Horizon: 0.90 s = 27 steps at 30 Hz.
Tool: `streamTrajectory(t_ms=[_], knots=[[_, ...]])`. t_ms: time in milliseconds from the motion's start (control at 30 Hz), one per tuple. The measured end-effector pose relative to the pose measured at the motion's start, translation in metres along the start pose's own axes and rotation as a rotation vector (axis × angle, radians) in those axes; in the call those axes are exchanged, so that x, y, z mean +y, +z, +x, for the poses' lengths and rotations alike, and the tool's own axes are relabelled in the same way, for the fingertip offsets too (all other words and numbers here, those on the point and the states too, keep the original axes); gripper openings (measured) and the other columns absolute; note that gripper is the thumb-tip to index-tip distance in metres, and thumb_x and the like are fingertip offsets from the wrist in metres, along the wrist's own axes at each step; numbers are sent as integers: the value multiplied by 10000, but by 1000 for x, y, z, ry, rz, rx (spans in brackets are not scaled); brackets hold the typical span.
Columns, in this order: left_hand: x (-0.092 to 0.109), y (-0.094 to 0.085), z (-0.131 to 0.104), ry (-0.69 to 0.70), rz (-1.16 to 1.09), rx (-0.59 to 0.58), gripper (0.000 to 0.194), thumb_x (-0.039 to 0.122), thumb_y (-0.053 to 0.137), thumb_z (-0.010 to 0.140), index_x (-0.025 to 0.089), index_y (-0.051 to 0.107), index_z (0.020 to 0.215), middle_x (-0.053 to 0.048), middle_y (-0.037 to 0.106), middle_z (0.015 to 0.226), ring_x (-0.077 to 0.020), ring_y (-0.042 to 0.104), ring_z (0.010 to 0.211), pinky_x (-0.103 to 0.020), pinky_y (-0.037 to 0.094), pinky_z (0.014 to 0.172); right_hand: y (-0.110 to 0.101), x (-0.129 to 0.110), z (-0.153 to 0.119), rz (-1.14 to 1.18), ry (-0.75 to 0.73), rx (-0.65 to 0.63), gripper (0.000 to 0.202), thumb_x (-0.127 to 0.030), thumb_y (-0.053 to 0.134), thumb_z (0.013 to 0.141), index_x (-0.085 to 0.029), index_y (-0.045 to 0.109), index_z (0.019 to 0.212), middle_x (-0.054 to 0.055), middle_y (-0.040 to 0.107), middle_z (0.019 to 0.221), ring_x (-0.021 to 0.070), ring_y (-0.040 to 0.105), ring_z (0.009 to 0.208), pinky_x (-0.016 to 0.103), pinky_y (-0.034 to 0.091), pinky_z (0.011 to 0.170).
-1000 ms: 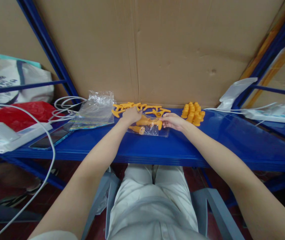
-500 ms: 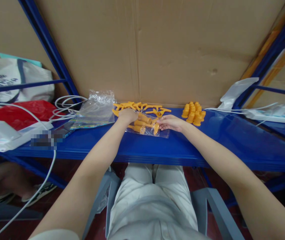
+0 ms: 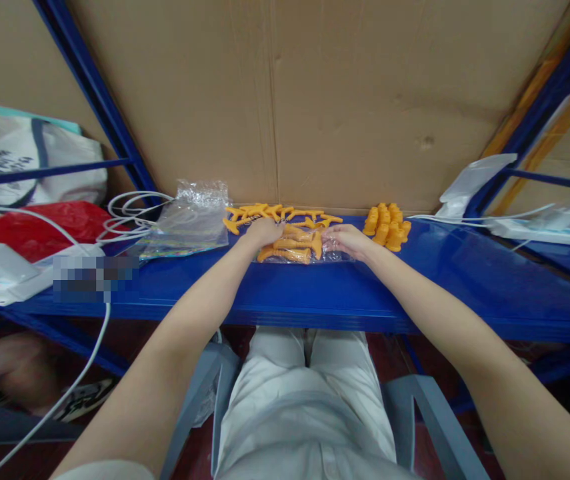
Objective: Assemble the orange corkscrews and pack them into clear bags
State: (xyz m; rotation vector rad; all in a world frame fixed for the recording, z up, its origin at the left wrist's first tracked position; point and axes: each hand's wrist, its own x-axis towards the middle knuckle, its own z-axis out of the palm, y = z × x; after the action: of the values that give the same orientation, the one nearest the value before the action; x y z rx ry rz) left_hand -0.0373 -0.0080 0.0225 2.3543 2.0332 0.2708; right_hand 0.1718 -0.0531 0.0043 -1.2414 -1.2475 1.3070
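Observation:
A clear plastic bag (image 3: pixel 332 255) lies on the blue table with several orange plastic parts (image 3: pixel 292 255), shaped like flared tubes, inside. My left hand (image 3: pixel 265 231) closes on the bag's upper left side, its fingertips partly hidden behind the hand. At the bag's right end my right hand (image 3: pixel 347 239) pinches the clear film between thumb and fingers. Just behind the bag, loose orange branched parts (image 3: pixel 265 212) lie in a row against the cardboard. Right of my right hand stands a cluster of short orange pieces (image 3: pixel 387 227).
Flat clear bags (image 3: pixel 185 223) are stacked at left, beside coiled white cable (image 3: pixel 129 213), a red plastic bag (image 3: pixel 49 227) and a white power strip (image 3: pixel 45 273). A cardboard wall (image 3: pixel 345 107) closes off the back. Another power strip (image 3: pixel 549 230) lies far right.
The orange parts in the bag now lie more level and side by side. My right hand has shifted slightly right and away from me, with the bag's film stretched toward it.

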Motion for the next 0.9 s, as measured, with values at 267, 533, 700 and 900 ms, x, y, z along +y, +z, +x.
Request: streamTrajectory(t_ms=[267, 533, 700, 900], knots=[[6, -1, -6, 4, 61, 21, 548, 427, 322, 985, 88, 676, 1230, -182, 677, 1264, -295, 627, 1201, -311, 468, 998, -9, 3, 4, 70, 27, -55, 81, -83, 650, 888, -105, 662, 810, 23, 657, 610, 78, 599, 513, 184, 567, 584], [8, -4, -10, 22, 75, -7, 549, 425, 319, 997, 81, 650, 1267, -189, 651, 1303, -312, 599, 1240, -357, 465, 1021, -7, 0, 5, -3, 1, 0, 160, -162, 673, 890, -136, 604, 747, 23, 649, 617, 76, 581, 483, 184, 537, 527], [8, -5, -10, 31, 97, -25, 550, 420, 305, 1002, 90, 621, 1307, -178, 632, 1337, -293, 582, 1264, -339, 452, 1034, -16, -1, 9, -321, -95, 204, 201, -147, 595, 884, -159, 580, 684, 25, 644, 615, 85, 533, 463, 206, 483, 492], [3, 0, -5, 49, 71, 2, 547, 431, 316, 986, 106, 642, 1280, -170, 650, 1315, -301, 598, 1242, -361, 465, 1022, -41, 2, 24, -973, -415, 531, 200, -158, 496, 856, -159, 691, 809, 127, 740, 883, 247, 687, 885, 352, 531, 837]])
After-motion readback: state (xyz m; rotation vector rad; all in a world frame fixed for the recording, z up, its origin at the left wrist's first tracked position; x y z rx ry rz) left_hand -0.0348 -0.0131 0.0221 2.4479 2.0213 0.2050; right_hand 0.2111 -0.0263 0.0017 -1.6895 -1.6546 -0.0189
